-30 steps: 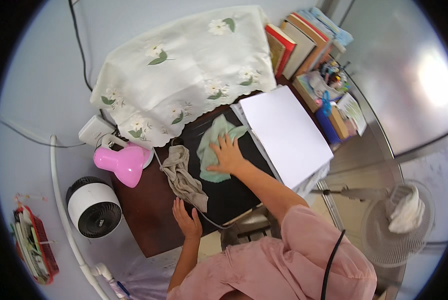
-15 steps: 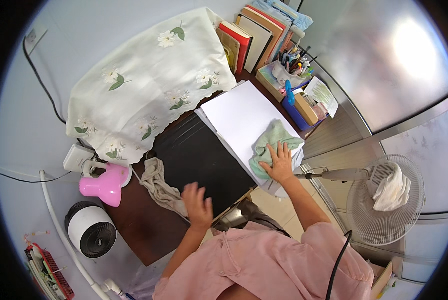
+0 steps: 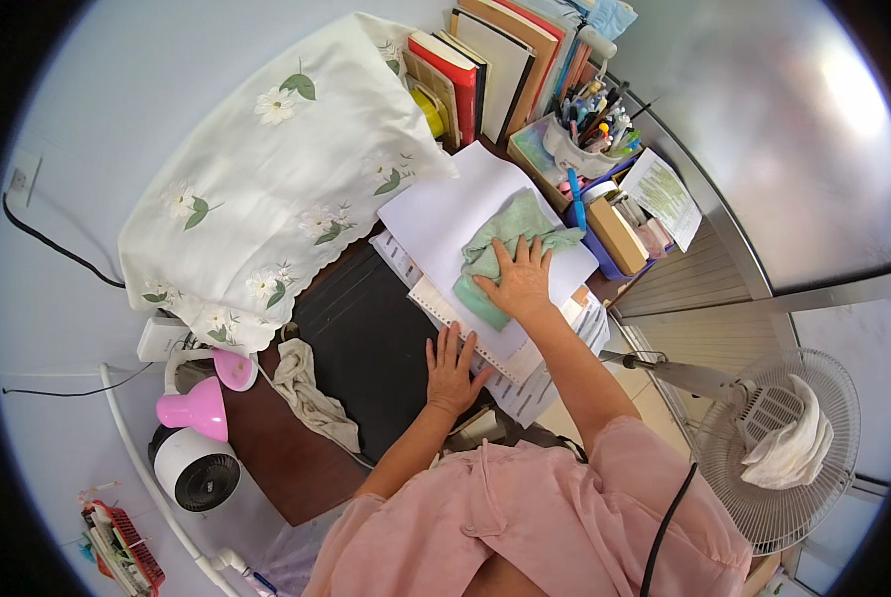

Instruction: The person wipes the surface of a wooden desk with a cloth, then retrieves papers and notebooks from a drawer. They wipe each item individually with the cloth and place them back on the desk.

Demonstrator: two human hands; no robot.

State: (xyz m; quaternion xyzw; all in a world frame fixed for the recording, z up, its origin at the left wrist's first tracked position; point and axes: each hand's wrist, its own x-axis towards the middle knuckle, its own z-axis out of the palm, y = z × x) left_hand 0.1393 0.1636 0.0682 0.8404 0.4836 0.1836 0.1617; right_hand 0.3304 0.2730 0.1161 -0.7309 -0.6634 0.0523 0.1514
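My right hand [image 3: 518, 284] lies flat with fingers spread on a crumpled green cloth [image 3: 515, 221], pressing it against the top white sheet [image 3: 421, 211] of a paper stack. Beneath that sheet stick out printed pages [image 3: 525, 396] and a page with a row of punched holes [image 3: 431, 298]. My left hand [image 3: 451, 376] is open, its fingertips touching the near left edge of the stack. A black desk mat [image 3: 361, 308] spreads out to its left. Further left, a crumpled beige cloth [image 3: 311, 388] rests partly on the mat, partly on the brown desk [image 3: 276, 438].
A white flowered cloth [image 3: 256, 169] drapes over something at the back. Upright books [image 3: 505, 70], a pen holder [image 3: 585, 154] and a blue basket [image 3: 615, 259] line the far right. At left are a pink lamp [image 3: 195, 408] and a small fan [image 3: 192, 468]; a larger fan [image 3: 774, 448] stands right.
My left hand has moved right from over the mat to the papers' edge. My right hand and the green cloth have slid left, and the top sheet is shifted, showing more pages underneath.
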